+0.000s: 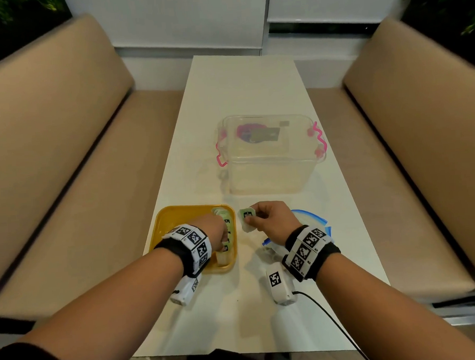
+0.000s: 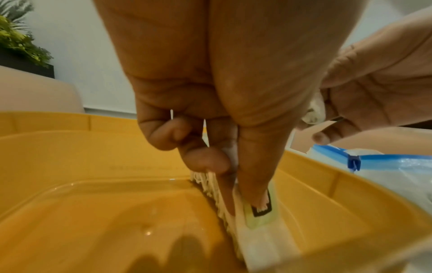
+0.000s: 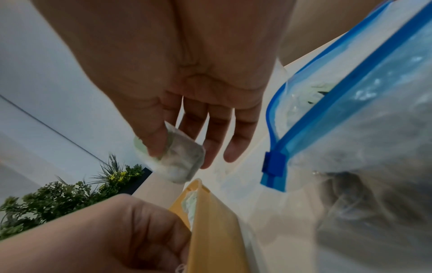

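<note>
A yellow tray (image 1: 162,230) (image 2: 105,221) sits at the table's near left. Along its right wall stands a row of small white packets with green labels (image 1: 227,224) (image 2: 261,236). My left hand (image 1: 221,235) (image 2: 243,205) reaches into the tray and pinches the row between thumb and forefinger. My right hand (image 1: 250,219) (image 3: 168,153) hovers just right of the tray, thumb and forefinger pinching one such packet (image 1: 246,215) (image 3: 184,166), the other fingers straight. Under that hand lies a clear zip bag with a blue slider (image 1: 312,217) (image 3: 374,129) (image 2: 397,166), its mouth gaping.
A clear plastic box with pink handles (image 1: 268,167) stands mid-table beyond the hands, with a pink and dark item (image 1: 258,134) inside. Beige benches (image 1: 64,161) flank the narrow white table (image 1: 239,83). A black cable (image 1: 329,318) trails from my right wrist.
</note>
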